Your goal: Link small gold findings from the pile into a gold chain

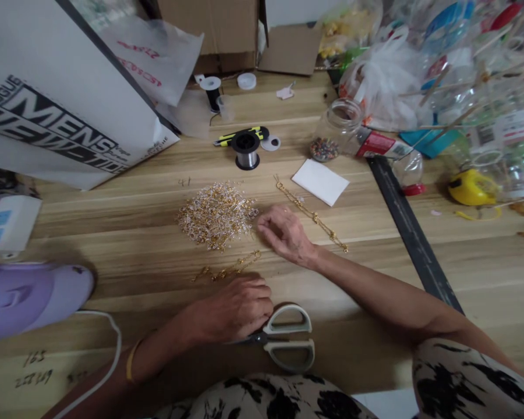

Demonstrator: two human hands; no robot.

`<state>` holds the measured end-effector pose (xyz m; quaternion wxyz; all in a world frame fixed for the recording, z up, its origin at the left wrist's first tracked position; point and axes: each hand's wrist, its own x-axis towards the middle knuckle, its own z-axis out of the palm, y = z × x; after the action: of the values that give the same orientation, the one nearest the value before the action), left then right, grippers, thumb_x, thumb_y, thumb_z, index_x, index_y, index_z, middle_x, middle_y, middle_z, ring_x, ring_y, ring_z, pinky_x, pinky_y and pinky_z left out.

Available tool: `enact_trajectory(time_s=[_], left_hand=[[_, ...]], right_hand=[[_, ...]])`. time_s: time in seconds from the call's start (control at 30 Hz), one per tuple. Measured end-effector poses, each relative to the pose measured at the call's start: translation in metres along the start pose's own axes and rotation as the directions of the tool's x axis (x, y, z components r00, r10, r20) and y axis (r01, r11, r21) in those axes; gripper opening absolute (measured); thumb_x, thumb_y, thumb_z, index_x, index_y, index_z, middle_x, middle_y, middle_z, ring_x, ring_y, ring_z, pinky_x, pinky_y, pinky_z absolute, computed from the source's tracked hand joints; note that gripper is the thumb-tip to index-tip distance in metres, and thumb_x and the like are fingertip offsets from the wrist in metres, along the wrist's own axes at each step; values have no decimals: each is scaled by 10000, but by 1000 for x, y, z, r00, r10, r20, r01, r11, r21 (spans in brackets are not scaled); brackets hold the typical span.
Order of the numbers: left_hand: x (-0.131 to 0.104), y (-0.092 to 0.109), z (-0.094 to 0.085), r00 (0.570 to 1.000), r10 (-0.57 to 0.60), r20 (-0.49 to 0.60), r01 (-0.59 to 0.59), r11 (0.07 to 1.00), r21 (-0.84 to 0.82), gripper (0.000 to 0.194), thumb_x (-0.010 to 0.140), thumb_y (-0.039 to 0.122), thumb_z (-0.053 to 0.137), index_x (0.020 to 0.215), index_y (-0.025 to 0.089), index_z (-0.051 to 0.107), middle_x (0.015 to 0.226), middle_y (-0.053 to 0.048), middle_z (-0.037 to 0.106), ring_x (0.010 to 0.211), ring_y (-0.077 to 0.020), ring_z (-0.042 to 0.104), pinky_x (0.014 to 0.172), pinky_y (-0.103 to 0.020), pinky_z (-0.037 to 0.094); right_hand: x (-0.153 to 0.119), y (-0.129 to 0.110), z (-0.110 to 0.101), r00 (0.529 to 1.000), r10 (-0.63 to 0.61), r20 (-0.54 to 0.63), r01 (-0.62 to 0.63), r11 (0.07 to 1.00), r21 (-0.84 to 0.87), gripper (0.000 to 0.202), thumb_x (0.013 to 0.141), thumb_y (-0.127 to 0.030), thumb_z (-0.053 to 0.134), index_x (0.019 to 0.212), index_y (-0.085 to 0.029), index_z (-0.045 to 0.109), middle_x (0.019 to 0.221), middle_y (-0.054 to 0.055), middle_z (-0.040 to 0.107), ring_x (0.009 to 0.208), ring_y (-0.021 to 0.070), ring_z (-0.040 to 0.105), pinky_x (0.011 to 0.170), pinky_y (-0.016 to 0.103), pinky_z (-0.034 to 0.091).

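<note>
Likely picking from pile of small shiny pieces (217, 216), just left of right hand (283, 234) | right: curled narrow, can't tell if gripping | left hand (239, 308): curled near gold chain (229, 272) and scissors (265, 337), can't tell if holding | next: probably calls for fine pinch

- I make out a pale beige garment (262, 398) printed with blotchy black, flower-like shapes.
- The right sleeve (467, 378) shares that print and is short; right forearm (367, 288) and right hand (286, 233) are bare.
- A thin yellow-orange band (131, 361) (plain, as far as I can tell from here) circles the left forearm (166, 340).
</note>
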<state>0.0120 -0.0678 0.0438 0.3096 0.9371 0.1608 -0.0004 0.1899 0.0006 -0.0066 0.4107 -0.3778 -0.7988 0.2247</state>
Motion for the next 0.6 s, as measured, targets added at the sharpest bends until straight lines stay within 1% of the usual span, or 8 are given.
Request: enact_trajectory(time_s=[0.07,0.1,0.13,0.23,0.3,0.4,0.5,0.6], left_hand=[[1,-6,-6,991,-59,-124,45,993,-113,185,870,150,530,697,165,596,687,-20,621,698,-146,542,708,-274,411],[2,-10,-9,972,-110,-207,70,979,-191,169,863,147,540,711,162,612,695,-21,635,696,-140,554,715,-269,423],[2,-14,-13,936,-176,-305,90,957,-276,141,849,151,562,723,156,626,700,-26,649,689,-136,569,716,-268,435],[6,-32,-22,801,-378,-463,88,841,-534,81,792,160,628,716,142,650,715,-41,676,675,-134,609,664,-250,472],[9,-44,-26,707,-497,-503,56,749,-661,69,768,175,651,709,140,662,705,-43,686,670,-140,622,655,-251,489],[13,-60,-27,615,-570,-544,-13,683,-731,48,723,188,697,701,147,686,696,-41,698,667,-142,631,648,-249,502],[14,-68,-25,559,-594,-578,-59,667,-743,52,695,196,729,703,152,702,715,-45,711,690,-148,642,660,-254,512],[14,-71,-25,539,-611,-580,-71,653,-754,49,686,198,736,697,158,710,726,-42,714,706,-149,648,674,-256,516]], right_hand=[[0,-1,0,1000,1,-16,0,1000,4,84,901,-180,489,843,-171,548,768,51,593,738,182,521,735,342,389],[0,-1,-1,1000,2,-27,-1,1000,10,81,902,-182,490,844,-175,546,767,51,592,738,184,521,732,342,389],[0,-2,-1,999,3,-41,-2,1000,19,79,903,-185,491,844,-179,543,767,50,590,739,185,521,729,342,390],[-1,-3,-1,996,-4,-93,9,998,55,76,904,-183,492,839,-189,531,757,45,580,729,185,520,716,343,398],[-1,-4,-2,993,-20,-113,28,997,66,64,898,-175,497,845,-189,529,763,47,577,734,187,520,713,346,404],[0,-6,-3,991,-39,-131,50,996,79,61,895,-162,496,848,-189,524,762,49,573,748,189,517,714,349,412],[2,-8,-4,991,-50,-128,62,994,88,60,893,-152,496,852,-188,521,766,52,574,747,186,511,714,348,419],[2,-9,-4,989,-80,-122,90,993,79,59,889,-144,497,855,-188,518,776,56,573,759,188,511,716,348,422]])
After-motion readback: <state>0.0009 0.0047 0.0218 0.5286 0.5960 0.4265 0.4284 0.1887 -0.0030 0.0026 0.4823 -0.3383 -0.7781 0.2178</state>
